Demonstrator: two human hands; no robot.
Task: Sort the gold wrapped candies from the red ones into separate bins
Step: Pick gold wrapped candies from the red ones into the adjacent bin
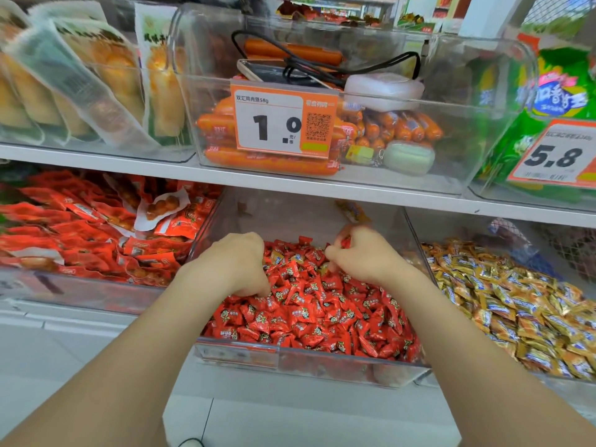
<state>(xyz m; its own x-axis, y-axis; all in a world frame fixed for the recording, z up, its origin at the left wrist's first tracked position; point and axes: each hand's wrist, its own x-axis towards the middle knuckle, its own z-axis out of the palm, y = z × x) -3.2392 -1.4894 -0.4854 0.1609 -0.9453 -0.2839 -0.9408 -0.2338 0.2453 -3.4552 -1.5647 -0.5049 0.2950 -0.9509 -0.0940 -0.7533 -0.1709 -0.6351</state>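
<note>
Clear bin (309, 366): red candies (316, 314); side bin (458, 227), 3 o'clock: gold candies (516, 304). Left hand (238, 262) buried, grip unclear; right hand (364, 256) pinches red candies.

Wht shop shelf (96, 158), pale tile flr (322, 424)

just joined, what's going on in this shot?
A person has both hands in the middle clear bin. It holds mostly red candies, with a few gold strays near the back. The left hand digs its fingertips into the pile; whether it holds anything is hidden. The right hand is curled round a wrapped candy, red showing. The gold candies fill the bin to the right.
</note>
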